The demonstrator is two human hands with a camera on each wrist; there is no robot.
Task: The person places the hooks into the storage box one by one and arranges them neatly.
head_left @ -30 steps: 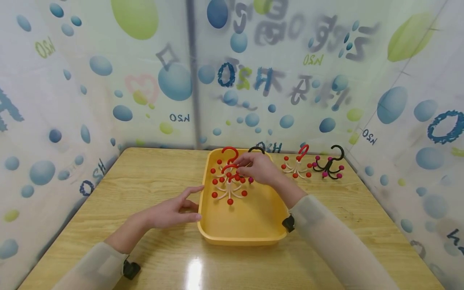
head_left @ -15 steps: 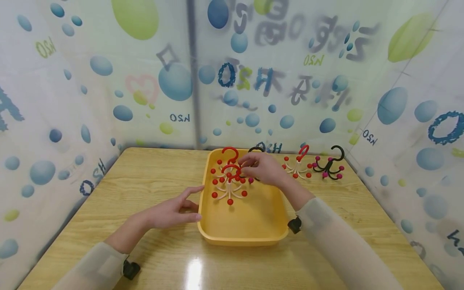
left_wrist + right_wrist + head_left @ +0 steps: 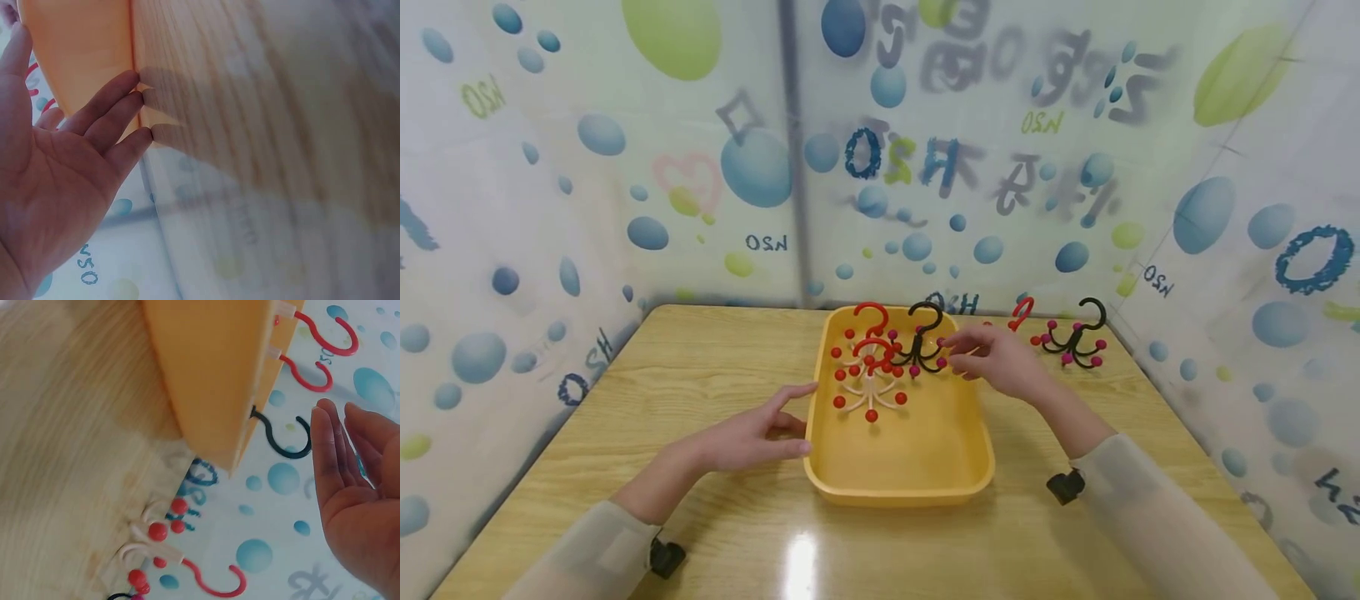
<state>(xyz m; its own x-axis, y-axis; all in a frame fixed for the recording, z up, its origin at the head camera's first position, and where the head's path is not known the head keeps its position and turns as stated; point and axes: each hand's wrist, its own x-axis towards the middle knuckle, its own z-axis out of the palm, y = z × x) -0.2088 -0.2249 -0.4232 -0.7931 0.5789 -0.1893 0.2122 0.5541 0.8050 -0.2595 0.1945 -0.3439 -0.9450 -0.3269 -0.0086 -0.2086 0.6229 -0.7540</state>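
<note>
A yellow plastic tray (image 3: 917, 454) sits on the table. In its back part stand two white multi-arm hangers with red balls and red hooks, the front one (image 3: 870, 387) overlapping the rear one (image 3: 871, 310). Beside them stands a black hanger (image 3: 917, 346) with magenta balls. My left hand (image 3: 756, 437) touches the tray's left side with spread fingers; the left wrist view shows its fingertips at the wall. Over the tray's right rim hovers my right hand (image 3: 1000, 358), fingers fairly straight and nothing held. The right wrist view shows it apart from the black hook (image 3: 290, 453).
On the table right of the tray stand another white hanger with a red hook (image 3: 1024, 310), partly hidden behind my right hand, and another black hanger (image 3: 1075, 340). A patterned curtain (image 3: 700, 167) closes off the back and sides. The wooden table (image 3: 722, 533) reaches toward me.
My right hand has moved right from the hangers to the tray's right rim, uncovering the black hanger. It now covers part of the white hanger outside. My left hand stays put.
</note>
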